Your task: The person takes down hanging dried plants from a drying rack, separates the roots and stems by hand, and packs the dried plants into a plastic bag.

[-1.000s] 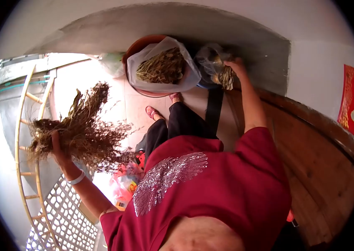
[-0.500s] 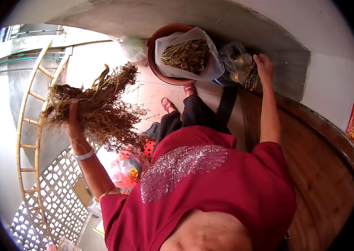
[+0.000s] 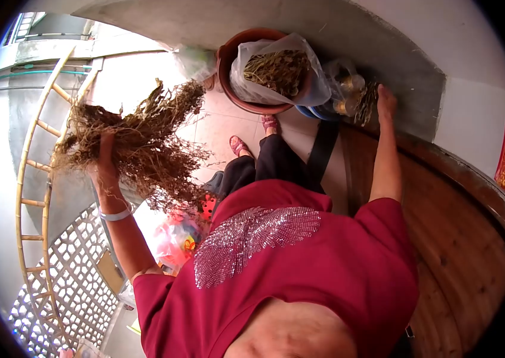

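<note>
My left hand [image 3: 104, 158] is closed around a large, bushy bundle of dried plants [image 3: 151, 143], brown and tangled, raised at the left. At the upper right, my right hand [image 3: 387, 104] has its fingers curled at the top of a small bunch of dried stems [image 3: 366, 104]; the exact grip is partly hidden. Those stems hang beside a clear plastic bag [image 3: 348, 83] with rounded things in it. Between my hands, a reddish-brown tub [image 3: 224, 71] holds a white plastic bag [image 3: 318, 89] with more dried plants [image 3: 279, 71] inside.
A bamboo ladder [image 3: 33, 203] leans at the left near a lattice screen [image 3: 76, 268]. Pink and red bags [image 3: 175, 238] lie beside my left hip. A curved wooden surface [image 3: 443, 238] is on the right. A pale green bag [image 3: 196, 62] stands left of the tub.
The view has shifted slightly. My right hand has lowered a little beside the small stems, its fingers more curled. My left hand still holds the large bundle.
</note>
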Available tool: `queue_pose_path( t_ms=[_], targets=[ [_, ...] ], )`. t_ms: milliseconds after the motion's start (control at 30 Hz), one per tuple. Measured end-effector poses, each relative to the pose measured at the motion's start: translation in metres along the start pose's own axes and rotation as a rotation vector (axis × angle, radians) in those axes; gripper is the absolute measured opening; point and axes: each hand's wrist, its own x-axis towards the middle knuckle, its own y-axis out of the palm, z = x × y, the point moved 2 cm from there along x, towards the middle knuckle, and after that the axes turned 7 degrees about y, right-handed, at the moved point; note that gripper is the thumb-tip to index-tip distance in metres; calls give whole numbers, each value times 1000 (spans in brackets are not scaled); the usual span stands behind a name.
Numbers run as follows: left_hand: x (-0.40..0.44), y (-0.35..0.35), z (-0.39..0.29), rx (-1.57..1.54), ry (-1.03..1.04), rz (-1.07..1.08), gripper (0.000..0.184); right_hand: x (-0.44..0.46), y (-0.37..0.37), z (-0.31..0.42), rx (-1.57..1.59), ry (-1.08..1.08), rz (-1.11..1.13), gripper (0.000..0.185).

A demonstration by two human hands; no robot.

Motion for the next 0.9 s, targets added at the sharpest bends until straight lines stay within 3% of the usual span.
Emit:
queue_pose_path(
  t_ms=[100, 167, 200, 267, 300, 333, 400, 433, 467, 533, 667, 767, 900],
  targets=[
    [1, -7, 10, -89, -21, 0, 45, -13, -3, 22, 160, 6, -115, 36],
    [1, 2, 0, 8, 59, -4, 43, -37, 3, 59, 344, -83, -85, 33],
    [2, 9, -8, 58, 100, -5, 43, -60, 8, 94, 431, -179, -7, 35],
    [-1, 29, -33, 110, -29, -91, 36, -129, 18, 188, 580, -197, 288, 39],
    [1, 34, -33, 107, 113, -58, 33, -168, 27, 227, 758, -259, 531, 44],
    [2, 38, -30, 102, 256, -23, 31, -191, 44, 253, 557, -716, 435, 56],
    [-3, 42, -22, 231, 520, -33, 30, -263, 77, 287, 620, -899, 793, 100],
    [-4, 42, -21, 296, 653, -39, 30, -295, 92, 299, 575, -1030, 731, 113],
    [-7, 44, -22, 228, 583, -87, 30, -320, 103, 307, 528, -1160, 668, 126],
    [-18, 45, -26, 98, 437, -189, 31, -349, 117, 310, 449, -1140, 725, 135],
    [-31, 18, 31, -74, 214, -99, 49, -368, 126, 316, 379, -1173, 627, 127],
    [-44, 14, 28, -63, 121, -64, 61, -381, 149, 316, 376, -1212, 635, 127],
    [-54, 13, 0, 35, 208, -185, 38, -376, 168, 318, 317, -1333, 677, 129]
  ],
)
